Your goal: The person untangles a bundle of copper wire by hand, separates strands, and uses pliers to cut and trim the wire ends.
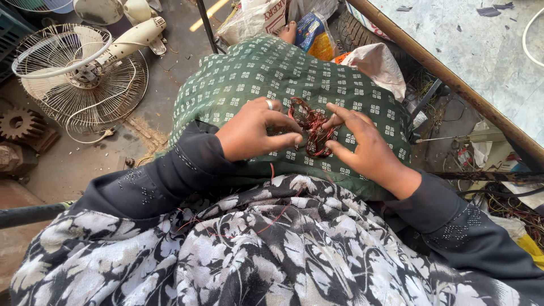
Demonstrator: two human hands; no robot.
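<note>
copper wire tangle [310, 127] on green lap cloth [249, 73]; my left hand [255, 133], right hand [362, 144] pinch it, fingers clenched on strands to steady.

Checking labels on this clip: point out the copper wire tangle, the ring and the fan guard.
copper wire tangle [310, 127], head view, middle of coil.
ring [270, 104], head view, band on left hand finger.
fan guard [61, 51], head view, wire rim.
</note>
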